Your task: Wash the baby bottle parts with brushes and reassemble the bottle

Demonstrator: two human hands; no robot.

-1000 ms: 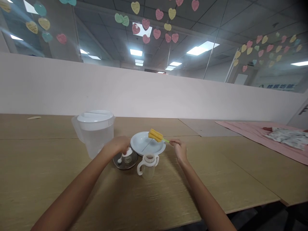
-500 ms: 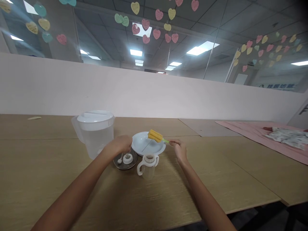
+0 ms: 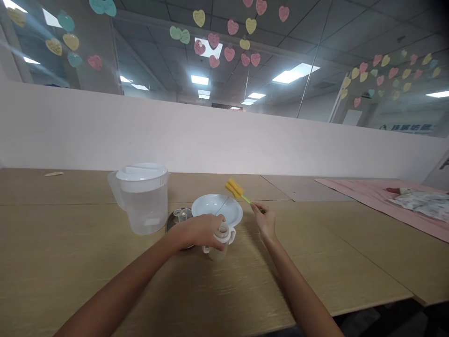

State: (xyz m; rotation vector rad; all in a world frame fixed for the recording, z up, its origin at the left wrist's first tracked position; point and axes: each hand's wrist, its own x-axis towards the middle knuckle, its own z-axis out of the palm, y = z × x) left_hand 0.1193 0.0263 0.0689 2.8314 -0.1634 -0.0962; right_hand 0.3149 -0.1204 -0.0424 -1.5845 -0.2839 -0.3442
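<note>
My left grip (image 3: 203,230) clasps the clear bottle (image 3: 220,254) just before the white bowl (image 3: 231,208) on the desk (image 3: 196,290); my right grip (image 3: 264,221) pinches the raised yellow sponge brush (image 3: 234,188) by its green handle (image 3: 246,200).

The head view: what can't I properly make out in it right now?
All in the head view:
- Two-handled bottle: one side and most of one handle sit behind the left hand.
- Dark tray: that hand and its wrist cover part of it and whatever lies there.
- Brush: its handle's end is hidden in the right hand.
- Heart-shaped notes: writing too small to read.
- Patterned cloth: cut off by the right edge.
</note>
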